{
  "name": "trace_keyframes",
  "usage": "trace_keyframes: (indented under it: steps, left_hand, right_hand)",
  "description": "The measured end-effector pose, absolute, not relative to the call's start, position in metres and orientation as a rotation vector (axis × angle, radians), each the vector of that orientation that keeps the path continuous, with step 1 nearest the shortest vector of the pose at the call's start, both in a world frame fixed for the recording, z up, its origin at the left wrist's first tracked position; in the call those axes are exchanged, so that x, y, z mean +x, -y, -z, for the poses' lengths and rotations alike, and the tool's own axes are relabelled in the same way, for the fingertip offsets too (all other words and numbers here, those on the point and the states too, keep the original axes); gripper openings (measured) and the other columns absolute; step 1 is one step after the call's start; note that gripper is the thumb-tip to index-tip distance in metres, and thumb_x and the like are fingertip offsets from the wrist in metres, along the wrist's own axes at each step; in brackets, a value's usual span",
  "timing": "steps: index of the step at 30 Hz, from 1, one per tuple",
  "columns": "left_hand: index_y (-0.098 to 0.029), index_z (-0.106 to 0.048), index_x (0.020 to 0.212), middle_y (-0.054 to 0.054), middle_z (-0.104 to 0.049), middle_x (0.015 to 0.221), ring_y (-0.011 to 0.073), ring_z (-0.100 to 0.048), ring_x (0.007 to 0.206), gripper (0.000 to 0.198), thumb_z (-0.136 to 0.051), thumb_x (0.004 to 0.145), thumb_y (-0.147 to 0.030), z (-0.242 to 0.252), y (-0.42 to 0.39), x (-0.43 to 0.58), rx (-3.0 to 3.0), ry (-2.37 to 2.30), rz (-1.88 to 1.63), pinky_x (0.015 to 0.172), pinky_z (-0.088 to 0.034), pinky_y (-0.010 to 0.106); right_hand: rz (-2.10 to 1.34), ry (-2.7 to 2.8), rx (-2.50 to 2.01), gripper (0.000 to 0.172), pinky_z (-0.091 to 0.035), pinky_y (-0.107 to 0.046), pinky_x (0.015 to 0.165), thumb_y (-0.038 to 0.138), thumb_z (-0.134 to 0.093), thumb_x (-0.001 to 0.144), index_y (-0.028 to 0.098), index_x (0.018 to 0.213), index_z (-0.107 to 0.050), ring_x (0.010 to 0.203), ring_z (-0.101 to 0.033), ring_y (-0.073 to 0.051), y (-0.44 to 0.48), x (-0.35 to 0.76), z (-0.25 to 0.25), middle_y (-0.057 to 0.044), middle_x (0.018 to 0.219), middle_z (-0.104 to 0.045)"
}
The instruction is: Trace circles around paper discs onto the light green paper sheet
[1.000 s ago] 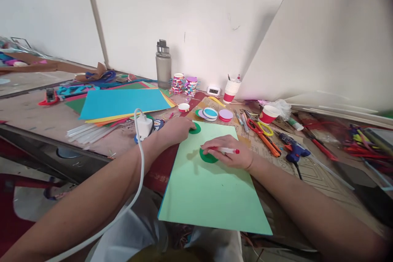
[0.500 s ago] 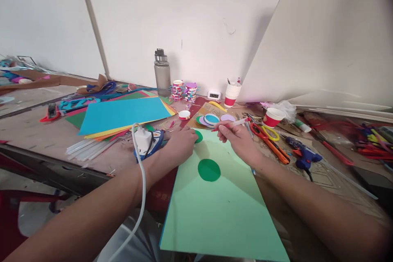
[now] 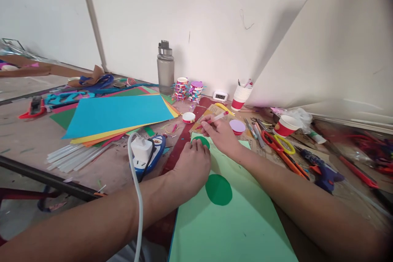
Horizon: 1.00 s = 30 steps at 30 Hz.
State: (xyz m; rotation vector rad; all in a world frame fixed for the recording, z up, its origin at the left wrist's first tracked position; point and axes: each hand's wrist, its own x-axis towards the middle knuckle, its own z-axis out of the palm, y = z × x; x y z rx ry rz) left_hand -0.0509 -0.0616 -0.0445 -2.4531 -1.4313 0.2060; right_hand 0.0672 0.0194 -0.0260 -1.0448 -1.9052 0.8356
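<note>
A craft workshop: coloured paper sheets, scissors, glue gun.

"What stood on the table alongside the grey bottle?"

"Just right of the bottle were two small striped stacks, then a little clock and a red-and-white cup of pens, all along the wall."

"And nearer than the bottle?"

"Left and in front of it lay a fanned pile of coloured paper, blue sheet uppermost, with clear glue sticks past the pile's near edge. Straight in front of the bottle sat a tape roll, and farther on a light green sheet. Well right of the bottle were a second paper cup, red scissors and a blue glue gun."
</note>
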Motion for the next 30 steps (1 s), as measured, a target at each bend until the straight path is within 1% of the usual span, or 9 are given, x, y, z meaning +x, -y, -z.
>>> trace_keyframes:
  steps: [2, 4, 6, 8, 13, 17, 22, 27, 30]
  left_hand:
    - [0.001, -0.055, 0.132, 0.029, -0.061, 0.124, 0.0381, -0.054, 0.122, 0.043, -0.042, 0.093, -0.009, 0.044, 0.062, -0.051, -2.451, 1.442, -0.205, 0.088, -0.044, 0.047]
    - [-0.001, -0.061, 0.124, 0.027, -0.061, 0.122, 0.0367, -0.056, 0.117, 0.038, -0.042, 0.092, -0.009, 0.044, 0.063, -0.052, -2.453, 1.436, -0.16, 0.085, -0.045, 0.047]
    - [-0.004, -0.065, 0.115, 0.023, -0.063, 0.115, 0.0347, -0.058, 0.11, 0.033, -0.045, 0.091, -0.009, 0.044, 0.063, -0.053, -2.463, 1.411, -0.115, 0.081, -0.047, 0.045]
    - [-0.005, -0.067, 0.111, 0.02, -0.064, 0.109, 0.0337, -0.058, 0.106, 0.03, -0.047, 0.088, -0.009, 0.046, 0.062, -0.054, -2.464, 1.385, -0.093, 0.079, -0.047, 0.044]
    - [-0.004, -0.066, 0.114, 0.02, -0.065, 0.11, 0.0335, -0.058, 0.107, 0.031, -0.048, 0.089, -0.009, 0.049, 0.061, -0.055, -2.44, 1.382, -0.068, 0.083, -0.046, 0.045]
    - [-0.007, -0.066, 0.116, 0.018, -0.065, 0.11, 0.031, -0.06, 0.103, 0.031, -0.046, 0.092, -0.011, 0.044, 0.061, -0.054, -2.444, 1.436, -0.065, 0.079, -0.046, 0.044]
    - [-0.003, -0.065, 0.118, 0.019, -0.066, 0.109, 0.0307, -0.061, 0.102, 0.033, -0.046, 0.091, -0.007, 0.037, 0.063, -0.052, -2.467, 1.421, -0.163, 0.08, -0.047, 0.044]
    - [0.002, -0.059, 0.128, 0.027, -0.063, 0.122, 0.0348, -0.06, 0.113, 0.041, -0.045, 0.091, -0.006, 0.041, 0.062, -0.05, -2.447, 1.383, -0.198, 0.084, -0.048, 0.044]
    - [0.002, -0.062, 0.124, 0.028, -0.065, 0.12, 0.0346, -0.061, 0.113, 0.04, -0.044, 0.089, -0.004, 0.044, 0.061, -0.05, -2.448, 1.356, -0.187, 0.085, -0.048, 0.043]
  right_hand:
    - [-0.834, 1.89, -1.03, 0.022, -0.051, -0.029, 0.068, 0.041, -0.048, 0.094, 0.021, 0.09, -0.058, 0.068, -0.065, -0.015, -0.024, 0.066, 0.036, -0.001, 0.073, -0.067]
    - [-0.828, 1.878, -1.029, 0.025, -0.051, -0.029, 0.068, 0.044, -0.048, 0.094, 0.021, 0.086, -0.056, 0.068, -0.065, -0.016, -0.026, 0.068, 0.044, -0.002, 0.072, -0.067]
    - [-0.772, 1.853, -1.037, 0.026, -0.05, -0.029, 0.066, 0.045, -0.048, 0.094, 0.021, 0.086, -0.056, 0.066, -0.064, -0.016, -0.026, 0.071, 0.05, -0.002, 0.07, -0.066]
    - [-0.666, 1.813, -1.036, 0.027, -0.048, -0.029, 0.065, 0.045, -0.048, 0.094, 0.021, 0.086, -0.057, 0.063, -0.062, -0.015, -0.025, 0.074, 0.053, -0.001, 0.067, -0.064]
    - [-0.518, 1.791, -0.97, 0.025, -0.045, -0.028, 0.064, 0.042, -0.047, 0.096, 0.021, 0.086, -0.057, 0.06, -0.059, -0.013, -0.022, 0.074, 0.055, 0.001, 0.065, -0.063]
    - [-0.618, 1.707, -0.884, 0.027, -0.046, -0.027, 0.062, 0.044, -0.045, 0.097, 0.021, 0.088, -0.055, 0.059, -0.057, -0.013, -0.024, 0.075, 0.05, 0.0, 0.066, -0.063]
    - [-0.745, 1.597, -0.811, 0.026, -0.045, -0.026, 0.058, 0.046, -0.046, 0.096, 0.023, 0.086, -0.052, 0.059, -0.055, -0.013, -0.033, 0.08, 0.032, 0.001, 0.068, -0.061]
    - [-0.748, 1.802, -0.936, 0.014, -0.047, -0.028, 0.066, 0.037, -0.054, 0.091, 0.023, 0.089, -0.055, 0.068, -0.061, -0.015, -0.033, 0.077, 0.035, 0.0, 0.075, -0.066]
    - [-0.668, 1.951, -0.976, 0.011, -0.046, -0.028, 0.068, 0.032, -0.054, 0.091, 0.022, 0.089, -0.057, 0.073, -0.062, -0.016, -0.029, 0.073, 0.041, -0.001, 0.079, -0.068]
